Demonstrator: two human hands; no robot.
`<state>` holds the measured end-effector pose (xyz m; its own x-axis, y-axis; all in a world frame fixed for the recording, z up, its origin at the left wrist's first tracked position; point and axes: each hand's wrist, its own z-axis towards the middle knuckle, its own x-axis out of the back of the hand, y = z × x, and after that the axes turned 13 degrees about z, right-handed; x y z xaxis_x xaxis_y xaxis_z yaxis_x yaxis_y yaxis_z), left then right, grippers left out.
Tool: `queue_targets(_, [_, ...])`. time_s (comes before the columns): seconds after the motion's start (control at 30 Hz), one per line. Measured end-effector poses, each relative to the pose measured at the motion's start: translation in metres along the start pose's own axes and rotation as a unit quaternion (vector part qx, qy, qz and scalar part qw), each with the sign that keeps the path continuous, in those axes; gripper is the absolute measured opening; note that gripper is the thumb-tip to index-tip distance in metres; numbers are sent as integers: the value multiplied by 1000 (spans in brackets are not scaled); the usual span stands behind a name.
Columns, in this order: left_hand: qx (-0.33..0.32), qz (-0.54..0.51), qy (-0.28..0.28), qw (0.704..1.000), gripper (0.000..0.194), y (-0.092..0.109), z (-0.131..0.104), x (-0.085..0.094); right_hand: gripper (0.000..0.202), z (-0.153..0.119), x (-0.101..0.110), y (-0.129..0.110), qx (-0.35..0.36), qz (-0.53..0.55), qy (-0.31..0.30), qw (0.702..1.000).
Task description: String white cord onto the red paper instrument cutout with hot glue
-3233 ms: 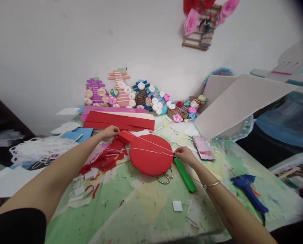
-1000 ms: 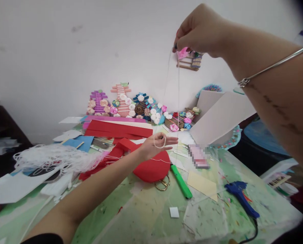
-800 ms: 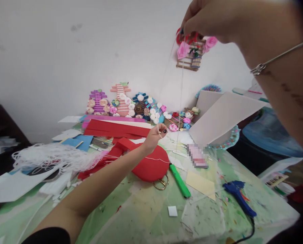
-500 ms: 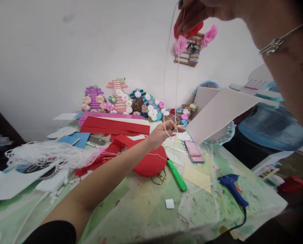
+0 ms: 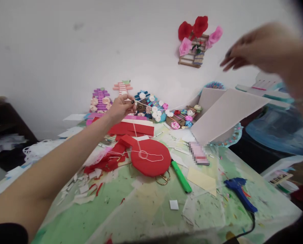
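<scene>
My left hand (image 5: 123,107) pinches a white string (image 5: 151,106) above the back of the table. From there the string sags and rises toward my right hand (image 5: 255,49), which is raised at the upper right and smeared by motion. Its fingers look closed on the string's far end, though that part is faint. Another stretch of string hangs from my left hand and lies in a loop on a round red flat piece (image 5: 151,166). Gold scissor handles (image 5: 163,177) stick out from under this piece. Just right of it lies a green utility knife (image 5: 181,177).
A blue glue gun (image 5: 240,193) with a black cord lies near the right edge. Around it are a phone (image 5: 198,153), yellow paper (image 5: 202,181) and a small white square (image 5: 174,204). Red strips (image 5: 131,128), paper scraps and tangled white string (image 5: 39,150) fill the left. White boards (image 5: 230,112) lean behind.
My right hand has swung right, away from the wall decoration. My left hand has moved left and up, drawing the string sideways between them. The view has shifted slightly left.
</scene>
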<state>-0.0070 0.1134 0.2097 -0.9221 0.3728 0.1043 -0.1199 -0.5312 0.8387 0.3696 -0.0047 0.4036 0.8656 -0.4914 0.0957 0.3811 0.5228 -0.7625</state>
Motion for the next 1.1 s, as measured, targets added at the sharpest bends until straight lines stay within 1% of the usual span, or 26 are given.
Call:
queue_targets(0.03, [-4, 38, 7, 999, 15, 7, 3, 11, 28, -15, -3, 17, -33, -75, -54, 995])
queue_targets(0.1, [-8, 114, 21, 993, 11, 23, 7, 29, 20, -44, -15, 55, -70, -67, -60, 994])
queue_targets(0.13, [-9, 151, 26, 988, 10, 32, 10, 36, 17, -59, -23, 75, -100, -52, -61, 992])
queue_targets(0.23, [-17, 238, 29, 971, 13, 61, 16, 48, 16, -103, -56, 131, -180, -20, -79, 980])
queue_targets(0.33, [-33, 298, 5, 954, 17, 88, 21, 53, 9, -145, -95, 176, -260, 9, -101, 960])
queue_targets(0.37, [-40, 311, -9, 949, 18, 97, 23, 53, 10, -157, -109, 188, -284, 17, -108, 953])
queue_targets(0.43, [-58, 328, -37, 942, 17, 113, 26, 51, 16, -177, -137, 206, -322, 31, -113, 939])
queue_targets(0.5, [-83, 338, -61, 935, 15, 128, 29, 45, 20, -189, -164, 217, -351, 47, -111, 929])
queue_targets(0.57, [-101, 347, -79, 929, 14, 143, 31, 37, 21, -195, -189, 223, -372, 68, -104, 920])
queue_targets(0.63, [-118, 355, -91, 923, 14, 159, 34, 26, 22, -198, -210, 224, -389, 97, -92, 912])
queue_targets(0.73, [-163, 382, -108, 903, 17, 183, 37, 9, 23, -198, -233, 216, -405, 162, -74, 897])
queue_targets(0.8, [-188, 419, -112, 881, 17, 198, 39, -1, 20, -200, -243, 207, -408, 227, -71, 882])
queue_targets(0.9, [-197, 489, -113, 842, 3, 216, 39, -15, 18, -207, -253, 188, -394, 342, -88, 848])
queue_targets(0.97, [-195, 523, -111, 822, 10, 223, 37, -23, 16, -216, -258, 174, -377, 412, -109, 822])
queue_targets(1.03, [-196, 534, -94, 817, 17, 226, 37, -28, 10, -226, -262, 161, -365, 466, -136, 794])
queue_targets(1.1, [-193, 531, -70, 822, 20, 226, 39, -30, 3, -237, -266, 150, -365, 503, -173, 765])
